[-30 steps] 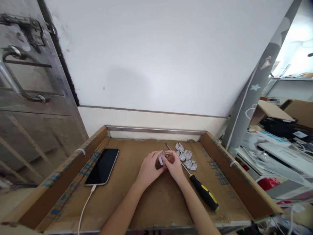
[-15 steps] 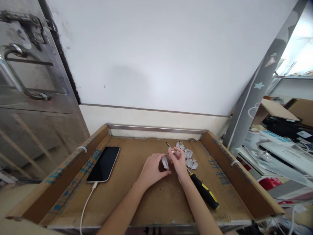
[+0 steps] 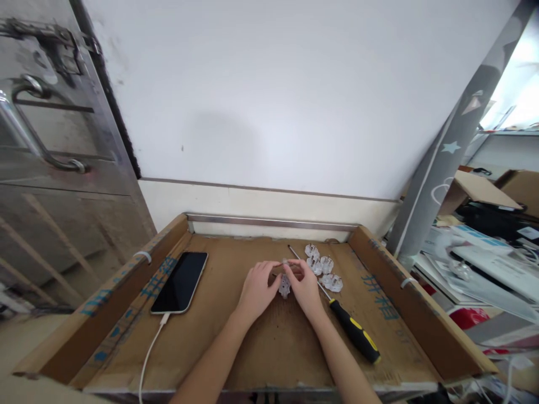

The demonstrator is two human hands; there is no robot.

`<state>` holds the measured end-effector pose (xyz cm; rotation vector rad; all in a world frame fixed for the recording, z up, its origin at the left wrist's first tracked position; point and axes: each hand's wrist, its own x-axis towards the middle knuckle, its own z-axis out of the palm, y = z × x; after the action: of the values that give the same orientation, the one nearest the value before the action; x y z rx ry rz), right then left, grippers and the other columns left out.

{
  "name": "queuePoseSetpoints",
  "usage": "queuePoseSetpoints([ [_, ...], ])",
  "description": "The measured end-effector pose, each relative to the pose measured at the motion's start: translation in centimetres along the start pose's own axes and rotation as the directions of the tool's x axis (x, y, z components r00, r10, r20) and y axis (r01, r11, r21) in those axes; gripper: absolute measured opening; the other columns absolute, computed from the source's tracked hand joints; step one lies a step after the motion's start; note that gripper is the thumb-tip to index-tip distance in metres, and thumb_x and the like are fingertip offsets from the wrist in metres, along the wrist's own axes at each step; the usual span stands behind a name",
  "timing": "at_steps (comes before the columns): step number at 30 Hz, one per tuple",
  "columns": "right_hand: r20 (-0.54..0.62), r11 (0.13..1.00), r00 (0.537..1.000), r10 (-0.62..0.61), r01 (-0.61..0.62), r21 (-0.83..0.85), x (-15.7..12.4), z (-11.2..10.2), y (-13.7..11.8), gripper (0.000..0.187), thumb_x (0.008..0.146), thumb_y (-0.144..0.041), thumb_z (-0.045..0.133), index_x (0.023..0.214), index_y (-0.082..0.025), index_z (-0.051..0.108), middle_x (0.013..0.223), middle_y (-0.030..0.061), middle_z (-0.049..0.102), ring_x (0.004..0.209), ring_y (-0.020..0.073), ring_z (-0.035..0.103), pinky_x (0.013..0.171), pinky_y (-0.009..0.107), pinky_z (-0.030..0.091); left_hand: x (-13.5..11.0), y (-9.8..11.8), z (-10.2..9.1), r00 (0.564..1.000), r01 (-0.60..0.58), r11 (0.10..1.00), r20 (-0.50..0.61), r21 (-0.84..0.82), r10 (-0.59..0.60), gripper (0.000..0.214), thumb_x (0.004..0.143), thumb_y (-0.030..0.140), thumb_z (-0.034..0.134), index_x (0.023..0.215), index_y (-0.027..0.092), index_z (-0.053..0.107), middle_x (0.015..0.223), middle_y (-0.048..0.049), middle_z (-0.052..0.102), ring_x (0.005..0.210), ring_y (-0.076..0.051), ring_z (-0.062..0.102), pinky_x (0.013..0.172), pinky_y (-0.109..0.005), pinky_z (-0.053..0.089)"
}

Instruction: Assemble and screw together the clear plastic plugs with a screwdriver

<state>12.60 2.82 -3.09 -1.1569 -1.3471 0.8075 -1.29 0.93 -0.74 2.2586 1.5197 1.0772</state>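
Just brought the right hand (image 3: 304, 286) back from near the cluster of clear plastic plug pieces (image 3: 327, 265), on the right of the screwdriver (image 3: 356, 332), to meet the left hand (image 3: 257, 289) on the left of its shaft. Reached apart 0.5 seconds ago; now drawn together, fingertip to fingertip. Seems to pinch a small pale part (image 3: 285, 262) between right thumb and fingers, with left fingertips close against it. Cannot tell whether also gripped by the left, nor what exactly, for its smallness and the fingers around it.

Also changed in the placing of the clear plug piece (image 3: 284, 286): held up on edge by the left hand 0.5 seconds ago, now seen lower, between both thumbs, left of the screwdriver's shaft. Cannot tell whether resting on the cardboard-covered surface (image 3: 227, 258) or lightly held.

Judging from this, shifted from reaching with 1 hand to close fingertip work with 2, probably on the small part just over the clear piece. Looks like fiddly handling, easy to fumble.

Left unchanged: at least 4 clear pieces, some with metal pins upright, grouped right of the screwdriver's shaft near the tip; also a smartphone (image 3: 179, 283) with a white charging cable (image 3: 147, 354), well left of the screwdriver.
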Motion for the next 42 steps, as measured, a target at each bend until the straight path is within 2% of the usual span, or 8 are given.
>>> queuePoseSetpoints([
  [4, -0.032, 1.000, 0.999, -0.003, 0.002, -0.023, 0.1, -0.2, 0.1, 0.040, 0.073, -0.048, 0.058, 0.093, -0.013, 0.060, 0.113, 0.0132, 0.055, 0.071, 0.0117, 0.058, 0.067, 0.027, 0.050, 0.0, -0.1, 0.1, 1.000, -0.011, 1.000, 0.015, -0.018, 0.011, 0.023, 0.084, 0.023, 0.048, 0.105, 0.021, 0.056, 0.101, -0.0047, 0.062, 0.094, -0.021, 0.054, 0.083, -0.036, 0.043],
  [10, 0.000, 1.000, 1.000, 0.010, -0.010, 0.012, 0.1, -0.2, -0.4, 0.042, 0.076, -0.048, 0.054, 0.099, -0.013, 0.060, 0.092, 0.0097, 0.064, 0.078, 0.0159, 0.062, 0.073, 0.030, 0.051, 0.0, 0.0, 0.3, 0.998, -0.039, 0.999, 0.046, -0.032, 0.040, 0.019, 0.086, 0.028, 0.048, 0.101, 0.022, 0.059, 0.097, -0.0044, 0.062, 0.092, -0.021, 0.054, 0.081, -0.034, 0.043],
  [16, 0.089, 0.997, 0.996, 0.003, -0.009, 0.072, -0.1, 0.0, -0.9, 0.038, 0.077, -0.045, 0.054, 0.096, -0.014, 0.062, 0.095, 0.0091, 0.065, 0.082, 0.0166, 0.063, 0.076, 0.030, 0.052, 0.0, 0.1, 0.1, 1.000, -0.015, 1.000, 0.006, -0.007, 0.015, 0.018, 0.087, 0.031, 0.047, 0.095, 0.020, 0.060, 0.091, -0.0043, 0.063, 0.088, -0.020, 0.054, 0.078, -0.033, 0.043],
  [24, 0.108, 0.991, 0.994, -0.027, 0.012, 0.134, -0.2, 0.2, -0.9, 0.035, 0.075, -0.043, 0.057, 0.093, -0.013, 0.061, 0.093, 0.0099, 0.066, 0.083, 0.0176, 0.064, 0.078, 0.033, 0.053, 0.2, 0.4, -0.1, 1.000, 0.005, 1.000, -0.004, -0.013, -0.005, 0.018, 0.088, 0.030, 0.044, 0.087, 0.021, 0.059, 0.084, -0.0026, 0.063, 0.082, -0.019, 0.055, 0.074, -0.031, 0.043],
  [33, 0.161, 0.994, 0.986, -0.034, 0.017, 0.106, -0.4, 0.1, -1.1, 0.032, 0.075, -0.043, 0.057, 0.090, -0.015, 0.060, 0.090, 0.0084, 0.065, 0.083, 0.0168, 0.063, 0.079, 0.031, 0.051, 0.1, 0.4, -0.3, 0.999, 0.041, 0.999, -0.004, 0.003, -0.041, 0.015, 0.086, 0.031, 0.045, 0.083, 0.021, 0.057, 0.081, -0.0011, 0.062, 0.079, -0.018, 0.055, 0.070, -0.029, 0.042],
  [42, 0.156, 0.990, 0.988, -0.019, -0.003, 0.139, -0.3, 0.2, -1.2, 0.031, 0.077, -0.041, 0.055, 0.093, -0.014, 0.057, 0.096, 0.0093, 0.064, 0.088, 0.0168, 0.063, 0.083, 0.032, 0.050, 0.3, 0.5, -0.1, 0.999, 0.048, 0.998, -0.020, -0.028, -0.049, 0.014, 0.084, 0.030, 0.046, 0.083, 0.021, 0.057, 0.082, -0.0017, 0.062, 0.081, -0.018, 0.055, 0.071, -0.029, 0.042],
])
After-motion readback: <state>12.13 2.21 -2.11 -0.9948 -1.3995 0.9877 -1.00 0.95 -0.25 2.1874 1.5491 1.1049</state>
